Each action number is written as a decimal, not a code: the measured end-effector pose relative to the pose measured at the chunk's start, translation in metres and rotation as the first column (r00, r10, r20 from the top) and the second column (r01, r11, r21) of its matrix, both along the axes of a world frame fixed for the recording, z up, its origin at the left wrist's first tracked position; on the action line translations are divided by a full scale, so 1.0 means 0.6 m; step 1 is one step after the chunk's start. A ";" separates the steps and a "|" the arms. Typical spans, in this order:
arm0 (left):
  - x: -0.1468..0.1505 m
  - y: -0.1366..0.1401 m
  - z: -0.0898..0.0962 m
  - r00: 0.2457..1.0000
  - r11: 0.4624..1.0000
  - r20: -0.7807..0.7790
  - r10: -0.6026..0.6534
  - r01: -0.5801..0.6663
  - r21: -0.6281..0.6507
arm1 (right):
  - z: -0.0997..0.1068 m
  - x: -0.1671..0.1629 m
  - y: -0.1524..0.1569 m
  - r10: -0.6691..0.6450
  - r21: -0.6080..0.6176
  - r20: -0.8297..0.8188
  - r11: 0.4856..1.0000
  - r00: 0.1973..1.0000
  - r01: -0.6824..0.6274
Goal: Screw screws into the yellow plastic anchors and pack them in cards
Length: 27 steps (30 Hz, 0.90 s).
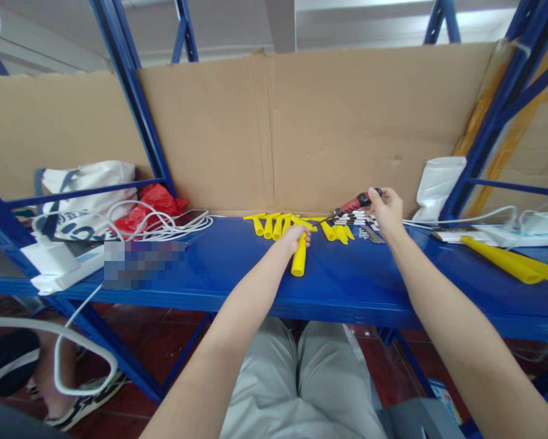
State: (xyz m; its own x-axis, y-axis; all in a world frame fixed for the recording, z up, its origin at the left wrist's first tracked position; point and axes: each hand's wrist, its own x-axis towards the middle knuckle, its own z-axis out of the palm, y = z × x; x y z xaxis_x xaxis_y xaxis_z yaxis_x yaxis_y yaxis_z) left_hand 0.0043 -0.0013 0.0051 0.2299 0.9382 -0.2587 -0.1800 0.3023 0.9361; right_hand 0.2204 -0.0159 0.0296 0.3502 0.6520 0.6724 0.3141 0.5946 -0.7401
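My left hand (296,236) is closed around a yellow plastic piece with a hollow tube end (298,263), which points toward me over the blue shelf. In my right hand (387,210) is a screwdriver (350,205) with a red and black handle, gripped near its rear end. Its thin shaft slants down to the left and reaches the yellow piece at my left hand; whether the tip touches a screw is too small to tell. Behind my left hand stands a row of similar yellow pieces (268,227). More short yellow pieces (342,233) lie to its right.
Small white-and-dark packets (352,218) lie behind the screwdriver. At right are long yellow cones (506,261), a white pouch (438,186) and a power strip. Coiled white cable (164,227), a red bag (152,207) and a cloth bag (88,198) are at left. Cardboard (338,128) stands behind.
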 end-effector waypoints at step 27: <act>-0.005 -0.001 0.005 1.000 1.000 0.021 -0.003 0.003 -0.013 | 0.010 -0.011 -0.014 0.179 0.134 -0.033 0.976 0.983 -0.173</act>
State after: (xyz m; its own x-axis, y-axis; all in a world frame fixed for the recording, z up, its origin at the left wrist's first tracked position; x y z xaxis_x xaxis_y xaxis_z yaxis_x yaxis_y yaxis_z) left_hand 0.0016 -0.0018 0.0081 0.2380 0.9343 -0.2656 -0.1987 0.3145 0.9282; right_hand 0.2138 -0.0241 0.0353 0.2693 0.6141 0.7418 0.1641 0.7298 -0.6637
